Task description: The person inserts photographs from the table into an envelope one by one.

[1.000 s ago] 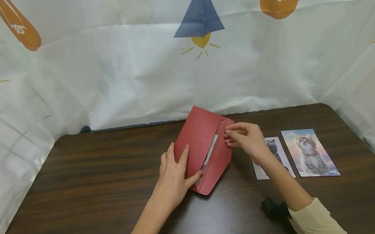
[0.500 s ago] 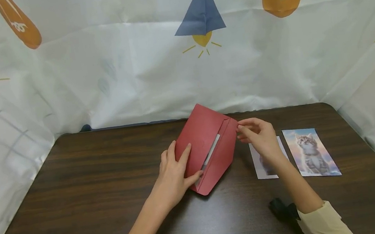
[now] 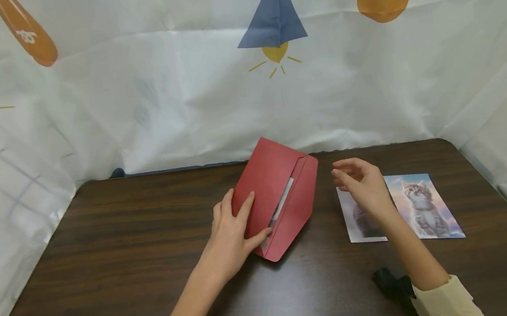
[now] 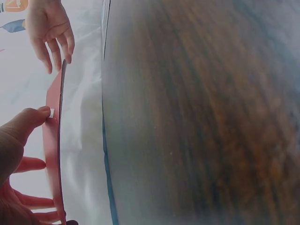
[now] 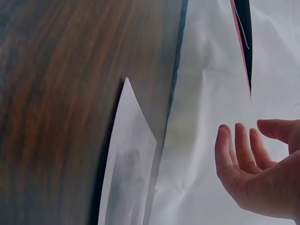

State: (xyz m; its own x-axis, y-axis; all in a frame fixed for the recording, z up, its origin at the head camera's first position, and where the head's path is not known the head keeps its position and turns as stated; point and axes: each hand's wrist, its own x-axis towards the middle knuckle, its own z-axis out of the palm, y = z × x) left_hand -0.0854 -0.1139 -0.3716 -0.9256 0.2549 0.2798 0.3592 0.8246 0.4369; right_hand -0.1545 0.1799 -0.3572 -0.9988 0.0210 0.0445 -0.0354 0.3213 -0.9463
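A red envelope [image 3: 274, 176] stays tilted near the middle of the table, its flap folded open along the right side. A white strip [image 3: 283, 196] shows in the slot between body and flap. My left hand [image 3: 231, 233] holds the envelope by its lower left part, thumb at the slot and the other fingers spread over the face and left edge. The left wrist view shows the envelope edge-on beside the thumb [image 4: 30, 119]. My right hand [image 3: 364, 182] hovers empty, fingers loosely bent, a small gap to the right of the flap.
Beneath my right hand lies a picture card [image 3: 354, 219], partly covered by that hand and forearm. Right of it rests a kitten card [image 3: 425, 206]. A white patterned curtain [image 3: 190, 97] hangs behind the dark wooden table [image 3: 105, 258].
My right hand has let go of the envelope's flap and moved right, over the nearer picture card. The envelope has shifted slightly, still held by my left hand.
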